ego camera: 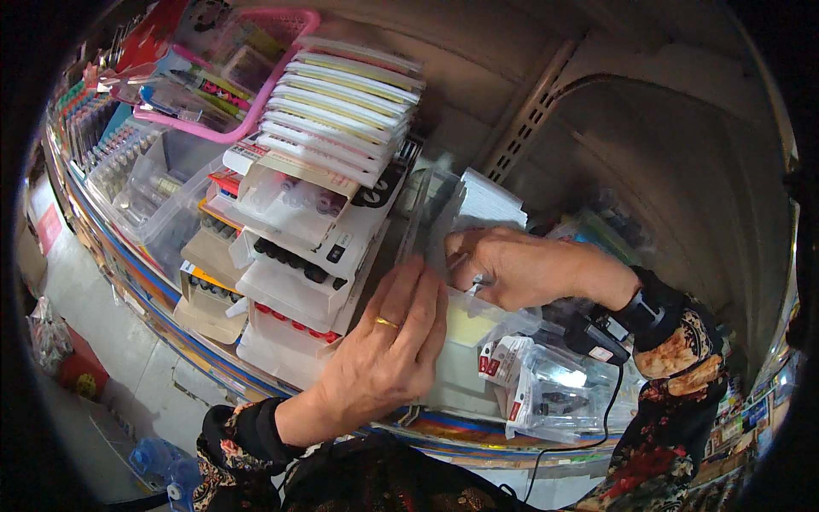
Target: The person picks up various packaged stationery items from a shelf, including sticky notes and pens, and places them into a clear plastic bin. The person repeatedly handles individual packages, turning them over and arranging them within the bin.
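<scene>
My left hand [393, 339], with a gold ring on one finger, lies along the near side of a clear plastic pack [425, 221] that stands tilted on the shelf. Its fingertips touch the pack; whether they grip it is hidden. On the other side, my right hand [505, 265] is bent with its fingers curled beside the same pack, near a stack of white paper [491, 200]. A small pale object shows at its fingers, too blurred to name. Below the right hand sits a clear plastic container [521, 320] with a pale yellow sheet [468, 325] in it.
Open pen boxes [291, 288] are stacked at left, under a pile of white packs [339, 109]. Beyond lie a pink basket [262, 105] and a clear bin [185, 201]. Blister packs [563, 390] lie near the right front edge. A black cable [611, 409] hangs from a device [595, 336] by my right wrist.
</scene>
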A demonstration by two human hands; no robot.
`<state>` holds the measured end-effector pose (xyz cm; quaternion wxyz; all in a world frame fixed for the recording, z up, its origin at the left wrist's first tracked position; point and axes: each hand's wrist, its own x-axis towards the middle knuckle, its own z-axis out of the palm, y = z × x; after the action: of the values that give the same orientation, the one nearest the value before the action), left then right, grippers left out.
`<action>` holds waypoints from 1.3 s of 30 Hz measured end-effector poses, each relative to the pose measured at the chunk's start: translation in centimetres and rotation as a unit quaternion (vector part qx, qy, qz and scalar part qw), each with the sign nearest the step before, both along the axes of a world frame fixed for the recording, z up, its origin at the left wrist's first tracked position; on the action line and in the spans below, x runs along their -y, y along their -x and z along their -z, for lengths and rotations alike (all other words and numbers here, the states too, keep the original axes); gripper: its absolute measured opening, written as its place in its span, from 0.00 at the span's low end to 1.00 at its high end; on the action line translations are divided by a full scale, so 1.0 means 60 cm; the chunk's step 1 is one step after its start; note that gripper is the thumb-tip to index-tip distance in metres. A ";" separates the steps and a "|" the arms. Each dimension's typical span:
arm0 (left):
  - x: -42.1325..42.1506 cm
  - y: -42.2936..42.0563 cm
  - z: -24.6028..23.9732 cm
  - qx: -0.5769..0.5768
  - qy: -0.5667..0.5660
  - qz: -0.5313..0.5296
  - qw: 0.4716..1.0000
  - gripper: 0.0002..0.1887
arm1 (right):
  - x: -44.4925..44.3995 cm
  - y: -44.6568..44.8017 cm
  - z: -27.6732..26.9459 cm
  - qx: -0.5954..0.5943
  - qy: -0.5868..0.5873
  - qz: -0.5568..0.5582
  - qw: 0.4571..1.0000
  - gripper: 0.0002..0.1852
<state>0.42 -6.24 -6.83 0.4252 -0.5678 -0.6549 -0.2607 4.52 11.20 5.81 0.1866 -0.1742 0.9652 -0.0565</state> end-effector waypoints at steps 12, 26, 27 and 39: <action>-0.012 -0.005 -0.010 0.026 0.022 -0.013 0.999 0.20 | 0.006 0.081 -0.010 0.124 -0.070 -0.016 0.990 0.12; -0.034 -0.015 -0.024 0.069 -0.031 -0.052 0.996 0.09 | -0.022 0.115 0.011 0.092 -0.197 0.057 0.974 0.26; -0.035 -0.015 -0.024 0.056 -0.027 -0.065 0.996 0.08 | -0.028 0.116 0.016 0.096 -0.267 0.087 0.955 0.28; -0.030 -0.019 -0.028 0.080 0.010 -0.055 0.995 0.14 | -0.027 -0.058 -0.114 -0.230 -0.112 0.020 0.966 0.18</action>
<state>1.57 -4.44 -5.17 0.3790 -0.5125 -0.7197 -0.2751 8.03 12.84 12.67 -0.0233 -0.1413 0.9856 0.0899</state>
